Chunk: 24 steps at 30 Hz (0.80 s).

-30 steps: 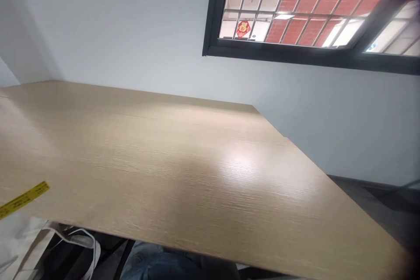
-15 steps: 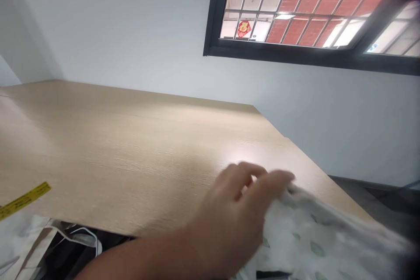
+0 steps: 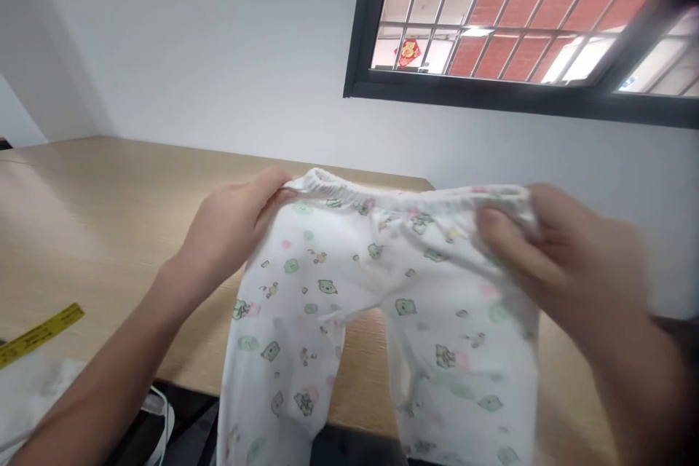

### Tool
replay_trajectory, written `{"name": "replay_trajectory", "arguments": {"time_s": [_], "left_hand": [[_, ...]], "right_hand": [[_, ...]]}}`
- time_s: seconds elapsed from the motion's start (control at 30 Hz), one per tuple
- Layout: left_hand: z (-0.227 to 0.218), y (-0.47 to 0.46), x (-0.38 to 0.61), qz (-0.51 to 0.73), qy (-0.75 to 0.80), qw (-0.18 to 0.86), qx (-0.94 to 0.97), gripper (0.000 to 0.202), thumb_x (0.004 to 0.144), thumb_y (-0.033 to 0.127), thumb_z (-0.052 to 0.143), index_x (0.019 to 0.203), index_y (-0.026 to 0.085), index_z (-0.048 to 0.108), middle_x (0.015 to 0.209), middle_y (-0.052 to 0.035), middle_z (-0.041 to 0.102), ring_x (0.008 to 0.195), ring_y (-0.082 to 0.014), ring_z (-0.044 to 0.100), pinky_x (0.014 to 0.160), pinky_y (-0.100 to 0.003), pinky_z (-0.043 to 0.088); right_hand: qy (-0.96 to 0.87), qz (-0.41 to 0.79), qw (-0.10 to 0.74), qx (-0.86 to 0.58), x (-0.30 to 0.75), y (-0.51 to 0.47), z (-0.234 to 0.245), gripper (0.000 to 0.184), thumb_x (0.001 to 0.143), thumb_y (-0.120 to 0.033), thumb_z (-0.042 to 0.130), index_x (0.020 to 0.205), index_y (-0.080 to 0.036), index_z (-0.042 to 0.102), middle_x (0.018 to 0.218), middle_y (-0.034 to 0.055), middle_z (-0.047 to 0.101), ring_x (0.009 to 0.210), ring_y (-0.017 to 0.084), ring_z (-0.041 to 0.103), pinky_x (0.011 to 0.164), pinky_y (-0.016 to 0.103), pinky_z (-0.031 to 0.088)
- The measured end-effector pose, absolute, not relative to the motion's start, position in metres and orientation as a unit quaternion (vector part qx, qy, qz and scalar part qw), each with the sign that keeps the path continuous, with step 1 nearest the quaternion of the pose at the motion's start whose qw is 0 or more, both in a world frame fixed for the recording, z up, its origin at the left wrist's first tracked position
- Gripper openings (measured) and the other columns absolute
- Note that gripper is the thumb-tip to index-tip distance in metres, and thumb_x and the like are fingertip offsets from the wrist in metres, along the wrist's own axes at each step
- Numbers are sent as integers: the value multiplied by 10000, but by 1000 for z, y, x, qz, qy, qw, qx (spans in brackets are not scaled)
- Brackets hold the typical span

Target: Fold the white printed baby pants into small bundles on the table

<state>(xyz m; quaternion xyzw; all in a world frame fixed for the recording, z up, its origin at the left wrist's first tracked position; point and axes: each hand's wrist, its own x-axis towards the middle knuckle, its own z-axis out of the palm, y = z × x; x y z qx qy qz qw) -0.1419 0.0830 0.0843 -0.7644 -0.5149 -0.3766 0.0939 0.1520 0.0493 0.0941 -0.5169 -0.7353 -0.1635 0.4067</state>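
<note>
I hold a pair of small white baby trousers (image 3: 376,291) with a green and pink animal print up in front of me by the elastic waistband. My left hand (image 3: 234,226) pinches the left end of the waistband. At the right end my right hand (image 3: 551,255) is closed on the band, slightly blurred. Both legs of the trousers hang down over the near edge of the light wooden table (image 3: 109,211).
A strip of yellow tape (image 3: 38,333) lies near the table's front left edge. White fabric or a bag (image 3: 33,393) shows below that edge. A white wall and a dark-framed barred window (image 3: 491,22) stand behind the table.
One second ago the table was bare with no hands in view. A hand then brought the cloth in from the lower right. Now both hands hold the trousers spread out and raised.
</note>
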Motion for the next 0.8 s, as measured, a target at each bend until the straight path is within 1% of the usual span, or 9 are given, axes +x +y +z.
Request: {"name": "replay_trajectory", "arguments": {"time_s": [0.07,0.1,0.23,0.33,0.43,0.53,0.67,0.73,0.8], "left_hand": [[79,97,-152,-319,-550,69,-769,189,903,349,371,905,243,528,571,51,501,517,-108,454,479,-200,266],[74,106,-156,-298,-566,59,-767,202,907,351,352,900,240,521,580,44,502,527,-117,457,482,-207,264],[46,157,-165,-244,-596,44,-764,225,913,335,330,874,213,515,570,22,484,521,-137,453,481,-231,266],[18,196,-165,-201,-601,26,-773,228,915,325,363,900,178,537,615,14,505,556,-131,484,517,-240,346],[-7,225,-163,-162,-600,0,-783,250,903,349,429,959,136,547,796,-16,567,668,-116,543,630,-282,459],[-25,243,-159,-142,-605,-17,-783,263,884,345,477,1026,133,541,953,-50,576,794,-140,572,709,-327,492],[-38,251,-153,-148,-604,-13,-783,292,877,327,492,1100,141,515,1067,-74,550,909,-178,562,779,-380,483],[-40,246,-144,-166,-590,0,-790,342,873,328,496,1165,152,480,1174,-93,497,1027,-220,516,862,-446,436],[-40,235,-128,-178,-554,4,-813,403,882,338,474,1240,162,422,1289,-109,413,1160,-263,419,953,-511,338]], "right_hand": [[-749,-141,401,-508,134,71,93,342,802,-337,451,602,-220,199,452,-67,214,397,95,201,396,240,180],[-758,-118,387,-512,128,86,89,340,805,-331,436,611,-218,181,449,-72,205,396,91,198,394,235,176],[-777,-12,303,-551,118,151,57,312,848,-343,371,645,-217,171,478,-72,223,420,90,225,399,229,176],[-775,34,230,-587,116,195,27,291,868,-343,349,654,-218,198,504,-66,260,440,94,258,419,230,213],[-771,37,188,-608,112,227,1,253,862,-302,388,654,-217,274,534,-43,371,477,111,357,462,239,259],[-748,21,181,-639,108,245,-19,183,873,-238,366,694,-206,386,607,15,484,576,161,476,531,261,304],[-713,9,197,-673,112,250,-35,211,898,-225,311,848,-158,505,737,109,578,742,247,557,644,321,360],[-713,20,215,-667,118,247,-37,240,902,-251,316,970,-133,515,883,149,598,851,268,559,706,346,383],[-726,41,240,-643,125,239,-36,296,907,-275,317,1107,-130,480,1089,158,558,1009,257,516,796,346,389]]}}
